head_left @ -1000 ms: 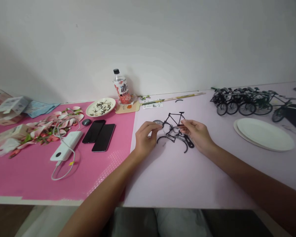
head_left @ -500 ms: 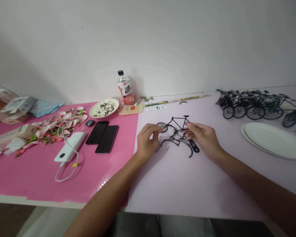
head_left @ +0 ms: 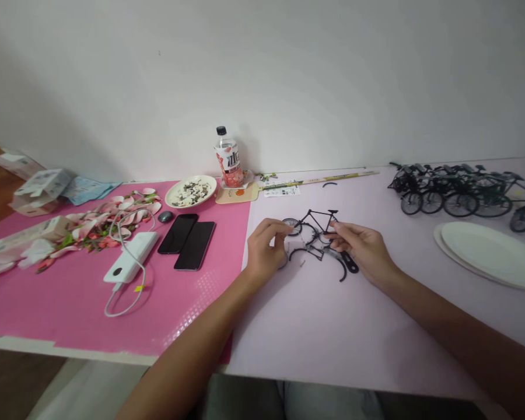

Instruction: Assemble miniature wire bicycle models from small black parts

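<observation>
A small black model bicycle frame (head_left: 318,220) lies on the pale pink table top (head_left: 332,326) with loose black parts around it: curved mudguards (head_left: 298,252) and a small wheel (head_left: 291,224). My left hand (head_left: 265,251) is closed in a pinch beside the wheel, on a small part that I cannot make out. My right hand (head_left: 362,245) is closed with fingertips pinching a part at the frame's right side; a black piece (head_left: 351,265) sticks out below it.
Several finished model bicycles (head_left: 450,192) stand at the back right, above stacked white plates (head_left: 485,251). On the pink mat (head_left: 91,303) lie two phones (head_left: 187,239), a white power bank (head_left: 131,263) with cable, artificial flowers (head_left: 100,224), a dish (head_left: 191,191) and a bottle (head_left: 228,157).
The view has shifted a little, so everything sits slightly lower and to the right. Both hands stay pinched at the bicycle parts with hardly any movement.
</observation>
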Motion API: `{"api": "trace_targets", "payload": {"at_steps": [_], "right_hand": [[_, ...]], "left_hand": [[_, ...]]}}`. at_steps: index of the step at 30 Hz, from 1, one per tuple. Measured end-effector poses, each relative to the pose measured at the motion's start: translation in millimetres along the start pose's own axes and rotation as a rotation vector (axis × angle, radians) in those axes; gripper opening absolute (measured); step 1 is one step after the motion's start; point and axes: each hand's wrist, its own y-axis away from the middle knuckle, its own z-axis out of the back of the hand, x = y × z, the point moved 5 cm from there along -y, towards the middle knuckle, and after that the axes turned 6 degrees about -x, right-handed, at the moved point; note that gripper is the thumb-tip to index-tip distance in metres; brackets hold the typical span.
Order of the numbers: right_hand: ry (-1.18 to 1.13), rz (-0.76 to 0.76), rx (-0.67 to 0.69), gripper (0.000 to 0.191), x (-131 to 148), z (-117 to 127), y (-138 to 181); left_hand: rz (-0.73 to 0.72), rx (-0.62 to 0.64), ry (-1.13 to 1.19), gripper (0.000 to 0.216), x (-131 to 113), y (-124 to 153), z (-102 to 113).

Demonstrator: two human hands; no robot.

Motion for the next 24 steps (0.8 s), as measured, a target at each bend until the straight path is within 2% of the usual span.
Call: {"api": "trace_targets", "payload": {"at_steps": [9, 15, 20, 24], "right_hand": [[0.087, 0.013, 0.147, 0.055, -1, -8, 6], [0.19, 0.151, 0.188, 0.057, 9, -13, 11], [0.282, 0.239, 0.176, 0.057, 12, -14, 16], [0.316, 0.282, 0.157, 0.055, 14, -14, 18]], "left_hand": [[0.098, 0.073, 0.05, 0.018, 6, 9, -11], [0.301, 0.112, 0.044, 0.012, 20, 15, -15], [0.475, 0.212, 0.083, 0.031, 29, 22, -23], [0.57, 0.278, 0.158, 0.032, 27, 23, -27]]}}
